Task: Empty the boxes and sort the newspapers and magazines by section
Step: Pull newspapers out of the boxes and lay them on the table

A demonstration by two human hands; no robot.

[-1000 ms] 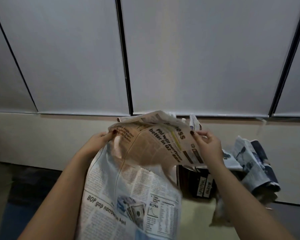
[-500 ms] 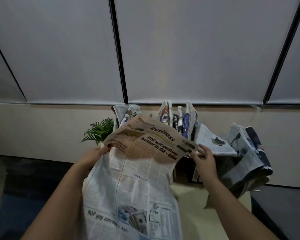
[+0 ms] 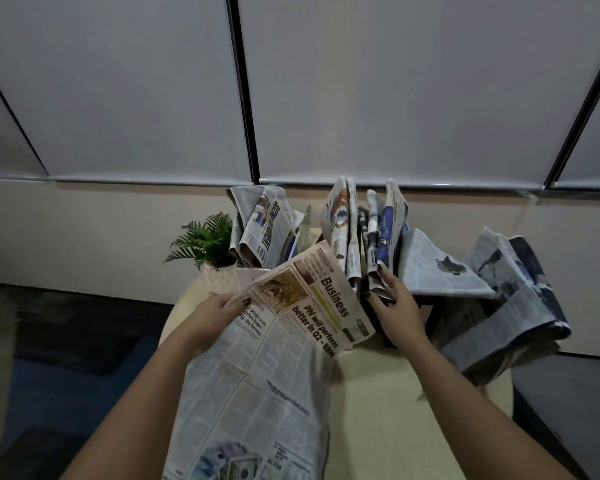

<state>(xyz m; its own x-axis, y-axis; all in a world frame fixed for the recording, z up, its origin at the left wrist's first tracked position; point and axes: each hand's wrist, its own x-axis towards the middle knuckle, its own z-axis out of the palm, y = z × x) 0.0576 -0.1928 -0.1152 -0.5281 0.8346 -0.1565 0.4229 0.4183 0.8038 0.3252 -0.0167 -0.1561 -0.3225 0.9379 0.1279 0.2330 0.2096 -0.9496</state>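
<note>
— Since a moment ago, the right hand [image 3: 397, 311] has let go of the Business newspaper [image 3: 291, 341] and gone to the upright papers [image 3: 371, 233] in the dark box [image 3: 388, 327]; the paper's top has dropped lower over the table [image 3: 388, 410].

— And from the head camera, what grips what?

— The left hand [image 3: 215, 315] pinches the newspaper's upper left edge, thumb on top; the sheet drapes down toward the viewer. The right hand is spread fairly wide, fingertips [image 3: 383, 270] against the bottom of the upright papers, holding nothing that I can make out.

— What's around them?

— A second bundle of newspapers [image 3: 260, 226] stands just left of the upright ones, beside a small fern [image 3: 205, 240]. Loose newspapers [image 3: 510, 299] sag off the table's right side. Grey blinds [image 3: 395, 88] fill the wall behind.
</note>
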